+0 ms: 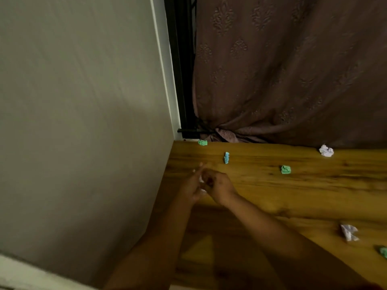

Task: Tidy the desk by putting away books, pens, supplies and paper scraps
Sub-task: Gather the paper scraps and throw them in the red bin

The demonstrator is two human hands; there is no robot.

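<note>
Hands meet over the near-left corner of a wooden table (pixel 314 195), close to a grey wall (pixel 83 122). The left hand (pixel 191 186) and right hand (pixel 218 188) touch, and a sliver of white paper scrap (pixel 201 180) shows between them; the picture is blurred, so whether the fingers pinch it or merely cup it cannot be told. The left fingers (pixel 199 167) point away from the person, partly extended; the right fingers curl inward.

Crumpled scraps lie scattered across the table: a green scrap (pixel 202 142) at the far edge by the wall, a blue scrap (pixel 226 157) just beyond the hands, another green scrap (pixel 285 169) farther right, a white scrap (pixel 326 151) at the far edge, a white scrap (pixel 348 232) near the right side, and a green scrap (pixel 383 252) cut by the frame's right edge. All lie apart from one another.

A patterned mauve curtain (pixel 293 70) hangs behind the table, bunched near a dark window frame (pixel 180 80).
</note>
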